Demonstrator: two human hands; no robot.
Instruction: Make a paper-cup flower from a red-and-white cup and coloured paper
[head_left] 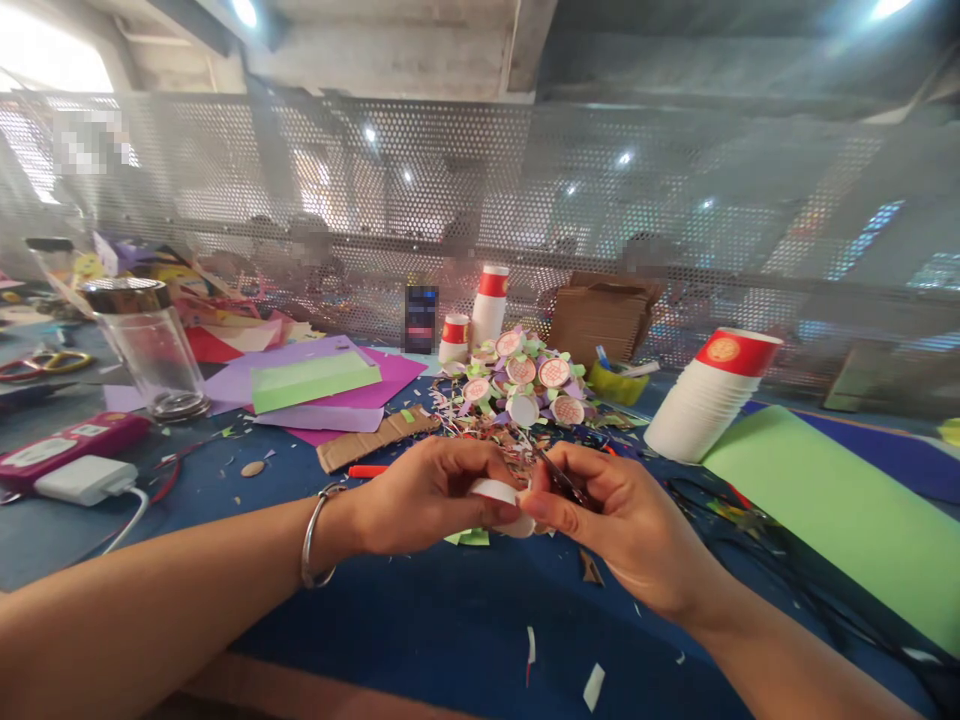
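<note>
My left hand (442, 492) curls around a white cut piece of paper cup (496, 491), its thumb and fingers closed on it. Close beside it, my right hand (600, 500) pinches the edge of the same piece between thumb and forefinger. A dark, narrow metal tool (564, 480), perhaps scissors, lies within the right hand's fingers; most of it is hidden. Just beyond the hands is a heap of paper-cup flowers (521, 375) with round white and red-patterned centres and green and purple petals. Paper shreds (480, 420) are scattered around the heap.
A leaning stack of paper cups (701, 400) and green paper (832, 520) are on the right. Coloured sheets (315, 380), a glass jar (154, 350) and a power strip (71, 450) lie left. A phone (421, 320) stands before the perforated screen (420, 180). Black cables (780, 580) run right.
</note>
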